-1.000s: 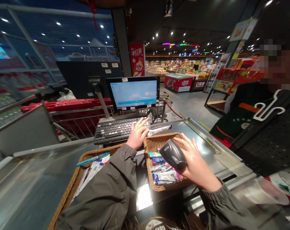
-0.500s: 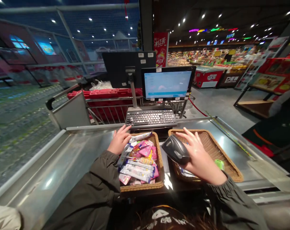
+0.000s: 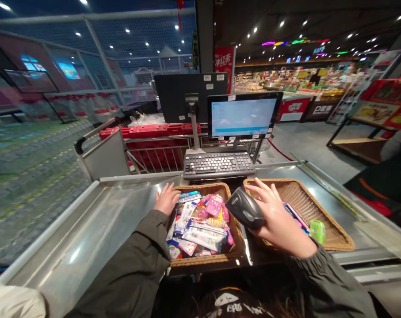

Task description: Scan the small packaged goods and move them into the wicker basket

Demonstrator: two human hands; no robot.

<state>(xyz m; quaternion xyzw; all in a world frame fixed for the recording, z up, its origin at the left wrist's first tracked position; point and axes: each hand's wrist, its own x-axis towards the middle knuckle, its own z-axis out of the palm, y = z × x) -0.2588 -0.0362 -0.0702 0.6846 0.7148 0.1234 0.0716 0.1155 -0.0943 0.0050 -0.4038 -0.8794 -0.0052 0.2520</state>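
My right hand (image 3: 280,221) holds a black barcode scanner (image 3: 246,210), its head pointing left, above the gap between two wicker baskets. Some of its fingers stretch past the scanner, and its handle is mostly hidden. At the left rim of the left basket (image 3: 237,247), my left hand (image 3: 166,199) is open with fingers apart and holds nothing. Small packaged sweets (image 3: 203,236) in white, blue and pink wrappers fill that basket. Partly beneath my right hand, the right basket (image 3: 336,225) contains a small green pack (image 3: 317,231) and some dark-edged packets (image 3: 296,216).
A black keyboard (image 3: 218,164) lies behind the baskets, below a lit screen (image 3: 243,117) and a second monitor's back (image 3: 187,99). The metal counter (image 3: 120,212) extends to both sides. Beyond it stands a cart with red contents (image 3: 154,130). A yellow-green strip (image 3: 329,192) lies at right.
The view has swung slightly left, shifting the counter things rightward. My left hand has drawn back from the keyboard toward the left basket's rim. My right hand still holds the scanner; more of the green pack shows.
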